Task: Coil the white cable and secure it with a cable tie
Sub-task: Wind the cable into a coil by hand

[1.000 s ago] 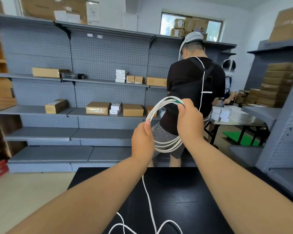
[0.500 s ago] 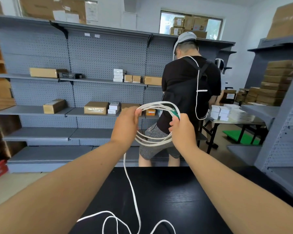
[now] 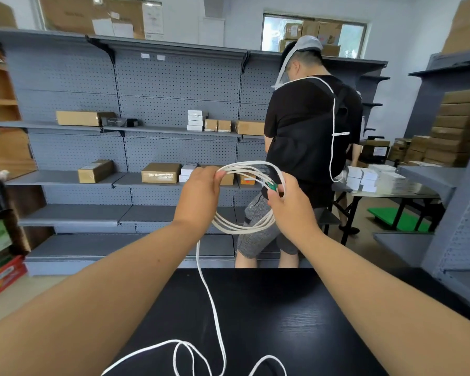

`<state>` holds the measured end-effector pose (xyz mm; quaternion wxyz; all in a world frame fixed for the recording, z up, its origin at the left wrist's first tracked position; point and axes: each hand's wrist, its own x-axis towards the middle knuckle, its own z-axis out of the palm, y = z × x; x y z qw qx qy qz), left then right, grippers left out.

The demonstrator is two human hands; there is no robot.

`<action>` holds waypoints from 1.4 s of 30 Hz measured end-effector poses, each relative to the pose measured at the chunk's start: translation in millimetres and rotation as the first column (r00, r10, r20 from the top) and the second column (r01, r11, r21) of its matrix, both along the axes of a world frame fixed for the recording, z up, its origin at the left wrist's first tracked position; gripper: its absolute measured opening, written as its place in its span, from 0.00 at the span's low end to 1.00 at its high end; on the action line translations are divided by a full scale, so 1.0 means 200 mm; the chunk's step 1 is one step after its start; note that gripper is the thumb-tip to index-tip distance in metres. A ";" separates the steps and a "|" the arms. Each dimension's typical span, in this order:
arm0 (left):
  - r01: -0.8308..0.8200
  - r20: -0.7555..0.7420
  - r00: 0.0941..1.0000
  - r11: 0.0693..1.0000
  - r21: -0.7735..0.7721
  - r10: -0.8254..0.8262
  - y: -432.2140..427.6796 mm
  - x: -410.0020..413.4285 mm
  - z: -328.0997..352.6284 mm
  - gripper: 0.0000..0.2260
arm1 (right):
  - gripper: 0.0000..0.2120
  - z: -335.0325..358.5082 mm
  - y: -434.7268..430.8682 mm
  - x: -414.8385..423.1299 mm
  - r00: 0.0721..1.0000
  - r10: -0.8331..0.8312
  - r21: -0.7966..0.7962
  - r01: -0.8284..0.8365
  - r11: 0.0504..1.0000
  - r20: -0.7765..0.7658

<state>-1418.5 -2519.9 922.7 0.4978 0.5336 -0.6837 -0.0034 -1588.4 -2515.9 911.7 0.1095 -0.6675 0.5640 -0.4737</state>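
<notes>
**White cable (image 3: 210, 299) half coiled, slack below**

Loose loops lie on the black table (image 3: 282, 321), nearest the body. One strand climbs to the left hand (image 3: 201, 194), which pinches the coil (image 3: 242, 229). The right hand (image 3: 291, 207) pinches its other side, so the left seems nearer the slack.

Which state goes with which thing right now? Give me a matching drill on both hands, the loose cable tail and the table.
Things
1. left hand
2. right hand
3. loose cable tail
4. black table

States
A. grips the right side of the coil, by the green piece
B. bears loops of slack at its near edge
C. fingers pinch the coil's upper left
D. hangs from the coil down to the table

Pairs: 1-C, 2-A, 3-D, 4-B
</notes>
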 end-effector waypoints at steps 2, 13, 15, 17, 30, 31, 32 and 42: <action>0.010 0.020 1.000 1.000 0.005 -0.010 0.00 0.00 0.01 0.16 | 0.25 0.01 0.00 0.00 0.999 0.020 -0.047 -0.021 0.999 -0.027; 0.042 0.103 0.994 0.998 -0.040 -0.037 -0.01 0.01 0.03 0.15 | 0.10 0.04 -0.02 -0.02 0.950 -0.057 -0.093 0.030 0.995 -0.306; 0.051 0.125 0.991 0.998 -0.048 -0.045 -0.01 0.02 0.02 0.15 | 0.09 0.06 -0.03 -0.04 0.948 -0.056 -0.104 0.024 0.994 -0.314; 0.061 0.147 0.988 0.997 -0.053 -0.053 -0.01 0.02 0.03 0.14 | 0.20 0.08 -0.03 -0.04 0.957 0.009 -0.075 -0.032 0.997 -0.291; 0.145 0.285 0.949 0.989 -0.002 -0.138 -0.02 0.03 0.01 0.16 | 0.13 0.09 -0.01 0.03 0.875 0.215 0.063 -0.208 0.976 -0.435; 0.150 0.274 0.951 0.989 0.000 -0.144 -0.02 0.03 0.01 0.16 | 0.12 0.09 -0.01 0.03 0.877 0.203 0.049 -0.202 0.978 -0.436; 0.158 0.259 0.954 0.987 -0.006 -0.151 -0.02 0.03 0.00 0.15 | 0.12 0.09 -0.01 0.03 0.880 0.189 0.035 -0.194 0.980 -0.435; 0.296 -0.129 0.950 0.952 0.076 -0.285 0.03 -0.01 -0.10 0.11 | 0.14 0.09 0.01 0.04 0.910 0.094 -0.006 -0.105 0.994 -0.403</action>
